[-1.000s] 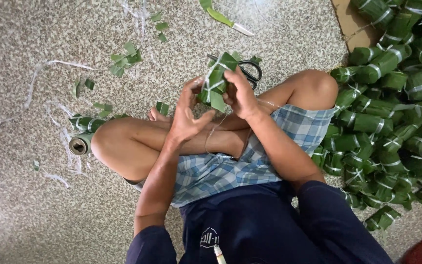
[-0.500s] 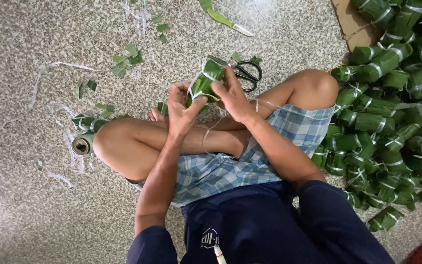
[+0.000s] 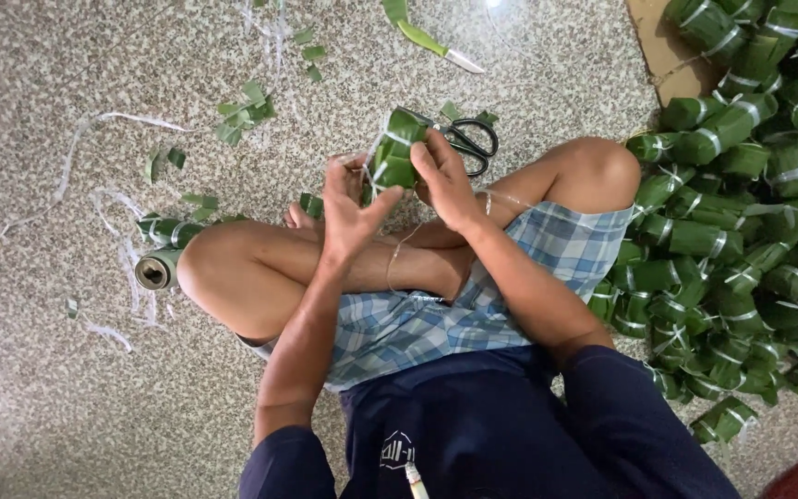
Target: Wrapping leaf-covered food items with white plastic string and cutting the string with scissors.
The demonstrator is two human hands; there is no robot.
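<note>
I sit cross-legged on a speckled floor. Both hands hold a green leaf-wrapped parcel (image 3: 396, 153) in front of my knees. My right hand (image 3: 442, 178) grips its right side from above. My left hand (image 3: 348, 208) sits at its lower left, fingers spread against it, with a thin white string (image 3: 401, 248) running down from the parcel between my hands toward my lap. A short white strand also crosses the parcel's left edge.
A large heap of tied leaf parcels (image 3: 741, 222) fills the right side, partly on brown cardboard (image 3: 658, 46). Black scissors (image 3: 469, 140) lie just beyond the parcel. A string spool (image 3: 155, 270) rests by my left knee. Leaf scraps (image 3: 244, 109) and white string bits litter the floor.
The parcel has turned in my hands and shifted slightly. My left hand has slid from its top to its lower left, and the string trails lower.
</note>
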